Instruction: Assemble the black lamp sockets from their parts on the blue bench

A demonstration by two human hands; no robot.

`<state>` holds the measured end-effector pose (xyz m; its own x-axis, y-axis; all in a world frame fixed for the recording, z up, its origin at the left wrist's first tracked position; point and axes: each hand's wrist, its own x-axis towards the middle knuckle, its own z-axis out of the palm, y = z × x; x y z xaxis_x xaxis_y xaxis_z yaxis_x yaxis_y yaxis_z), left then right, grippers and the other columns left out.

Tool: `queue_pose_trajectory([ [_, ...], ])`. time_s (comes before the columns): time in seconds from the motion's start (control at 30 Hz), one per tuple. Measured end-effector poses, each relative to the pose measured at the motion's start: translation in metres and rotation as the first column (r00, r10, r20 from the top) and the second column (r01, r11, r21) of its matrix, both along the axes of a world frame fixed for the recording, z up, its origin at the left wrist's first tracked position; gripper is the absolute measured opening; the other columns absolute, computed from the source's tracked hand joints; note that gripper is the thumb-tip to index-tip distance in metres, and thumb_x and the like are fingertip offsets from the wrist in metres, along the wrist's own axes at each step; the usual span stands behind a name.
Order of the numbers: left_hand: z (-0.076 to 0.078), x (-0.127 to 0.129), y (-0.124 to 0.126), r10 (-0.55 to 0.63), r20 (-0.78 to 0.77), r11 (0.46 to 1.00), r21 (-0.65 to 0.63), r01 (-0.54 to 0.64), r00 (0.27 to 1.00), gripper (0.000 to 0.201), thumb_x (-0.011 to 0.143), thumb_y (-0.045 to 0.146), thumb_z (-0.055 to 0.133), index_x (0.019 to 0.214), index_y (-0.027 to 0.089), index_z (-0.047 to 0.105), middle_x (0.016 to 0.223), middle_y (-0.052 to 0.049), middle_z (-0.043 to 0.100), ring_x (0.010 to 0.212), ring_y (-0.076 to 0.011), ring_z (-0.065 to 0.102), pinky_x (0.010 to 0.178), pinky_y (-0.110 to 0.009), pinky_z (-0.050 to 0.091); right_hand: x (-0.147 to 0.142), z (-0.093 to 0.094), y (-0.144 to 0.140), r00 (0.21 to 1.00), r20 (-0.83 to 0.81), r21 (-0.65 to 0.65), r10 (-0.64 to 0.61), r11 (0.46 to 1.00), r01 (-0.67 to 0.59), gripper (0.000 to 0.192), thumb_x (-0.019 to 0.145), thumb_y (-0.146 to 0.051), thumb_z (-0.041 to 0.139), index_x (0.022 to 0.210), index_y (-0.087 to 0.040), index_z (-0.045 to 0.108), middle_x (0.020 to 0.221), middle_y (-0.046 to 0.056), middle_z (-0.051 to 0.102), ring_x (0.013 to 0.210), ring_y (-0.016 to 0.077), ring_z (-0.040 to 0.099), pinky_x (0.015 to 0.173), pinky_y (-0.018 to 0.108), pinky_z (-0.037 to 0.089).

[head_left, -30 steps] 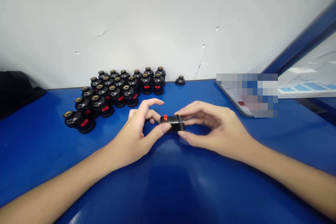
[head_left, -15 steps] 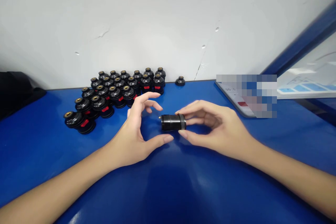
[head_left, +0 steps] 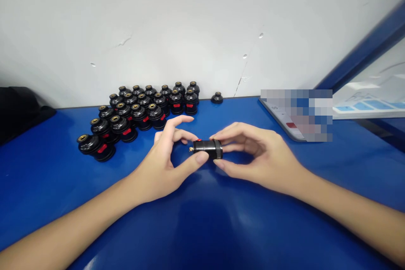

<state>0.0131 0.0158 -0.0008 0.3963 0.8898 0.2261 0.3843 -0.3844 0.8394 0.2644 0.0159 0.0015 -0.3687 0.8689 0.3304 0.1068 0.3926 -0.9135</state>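
Note:
A small black cylindrical part with a brass tip and a red tab lies sideways between both hands, just above the blue table. My right hand pinches its right end between thumb and fingers. My left hand touches its left end with thumb below and fingers curled above. A cluster of several matching black parts with brass tops and red tabs stands at the back left.
One lone black cap sits by the white wall. A blurred card or device lies at the right, beside a blue-framed panel. A dark object rests at the far left edge.
My left hand let go of the part and opened, then closed on its left end again. The part turned in my right hand, so the red tab went out of sight and came back.

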Motion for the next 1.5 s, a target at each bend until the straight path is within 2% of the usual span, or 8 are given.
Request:
queue_pose_trajectory([
  [0.17, -0.001, 0.0, 0.001, 0.02, -0.053, 1.0, -0.019, -0.021, 0.998, 0.053, 0.104, 0.045, 0.07, 0.148, 0.031, 0.044, 0.103, -0.002, 0.073, 0.109, -0.0261, 0.063, 0.11, -0.05, 0.039, -0.002, 0.001, 0.001, 1.0, 0.017, 0.005, 0.0, 1.0, 0.0, 0.033, 0.081, -0.023, 0.092, 0.111, -0.024, 0.079, 0.108, 0.003, 0.082, 0.1, 0.0237, 0.084, 0.098, 0.039, 0.072],
  [0.4, -0.003, -0.002, 0.002, -0.017, 0.032, 0.997, 0.073, 0.014, 0.999, 0.05, 0.099, 0.035, 0.079, 0.135, 0.032, 0.045, 0.102, 0.002, 0.074, 0.1, -0.0198, 0.065, 0.101, -0.041, 0.043, 0.001, -0.001, 0.0, 0.999, 0.033, 0.006, 0.009, 1.0, -0.01, 0.034, 0.08, -0.026, 0.093, 0.111, -0.023, 0.079, 0.109, 0.004, 0.082, 0.1, 0.0242, 0.084, 0.097, 0.039, 0.072],
  [0.7, -0.003, -0.002, 0.0, -0.02, 0.056, 0.992, 0.129, 0.013, 0.998, 0.047, 0.097, 0.034, 0.082, 0.12, 0.031, 0.041, 0.105, -0.001, 0.077, 0.098, -0.0225, 0.067, 0.092, -0.043, 0.046, -0.002, 0.005, -0.001, 0.999, 0.037, -0.052, 0.031, 0.998, -0.029, 0.035, 0.081, -0.028, 0.094, 0.111, -0.024, 0.076, 0.107, 0.002, 0.085, 0.095, 0.0219, 0.086, 0.093, 0.033, 0.073],
  [0.87, -0.004, 0.001, 0.002, 0.011, 0.13, 0.985, 0.172, -0.033, 0.991, 0.053, 0.095, 0.027, 0.081, 0.127, 0.03, 0.039, 0.107, -0.001, 0.075, 0.102, -0.0207, 0.071, 0.096, -0.041, 0.05, -0.001, 0.001, 0.001, 0.994, 0.111, 0.069, 0.002, 0.998, -0.01, 0.036, 0.089, -0.03, 0.089, 0.12, -0.024, 0.072, 0.12, 0.004, 0.082, 0.108, 0.0211, 0.083, 0.103, 0.034, 0.069],
  [1.0, -0.005, 0.003, 0.004, 0.059, 0.183, 0.98, 0.176, -0.092, 0.981, 0.06, 0.092, 0.024, 0.084, 0.133, 0.03, 0.039, 0.114, -0.003, 0.075, 0.11, -0.0212, 0.071, 0.099, -0.041, 0.05, 0.004, 0.001, 0.002, 0.968, 0.252, 0.149, -0.015, 0.988, -0.023, 0.051, 0.09, -0.043, 0.089, 0.133, -0.025, 0.068, 0.132, 0.005, 0.08, 0.121, 0.0232, 0.079, 0.11, 0.038, 0.065],
  [1.17, -0.004, 0.002, 0.003, -0.004, 0.162, 0.988, 0.156, -0.022, 0.987, 0.063, 0.094, 0.022, 0.082, 0.139, 0.029, 0.039, 0.12, -0.004, 0.076, 0.116, -0.0209, 0.072, 0.105, -0.041, 0.051, 0.013, 0.009, 0.009, 0.885, 0.449, 0.273, -0.125, 0.962, -0.003, 0.037, 0.106, -0.04, 0.067, 0.139, -0.024, 0.065, 0.137, 0.008, 0.078, 0.125, 0.025, 0.077, 0.108, 0.044, 0.065],
  [1.33, -0.002, 0.0, 0.002, -0.098, 0.103, 0.99, 0.11, 0.087, 0.99, 0.06, 0.096, 0.023, 0.08, 0.14, 0.031, 0.04, 0.128, -0.004, 0.078, 0.125, -0.0225, 0.072, 0.115, -0.044, 0.048, 0.022, 0.02, 0.022, 0.749, 0.599, 0.499, -0.284, 0.864, -0.072, 0.032, 0.107, -0.028, 0.058, 0.136, -0.017, 0.068, 0.135, 0.013, 0.076, 0.123, 0.0284, 0.075, 0.108, 0.048, 0.063],
  [1.5, -0.006, -0.003, 0.004, -0.029, -0.025, 0.991, 0.127, 0.032, 0.999, 0.064, 0.094, 0.027, 0.083, 0.143, 0.034, 0.043, 0.13, -0.005, 0.076, 0.131, -0.0293, 0.068, 0.119, -0.054, 0.043, 0.026, 0.018, 0.049, 0.615, 0.702, 0.572, -0.359, 0.798, -0.187, 0.038, 0.11, -0.024, 0.047, 0.14, -0.011, 0.067, 0.148, 0.021, 0.067, 0.128, 0.0359, 0.072, 0.11, 0.056, 0.061],
])
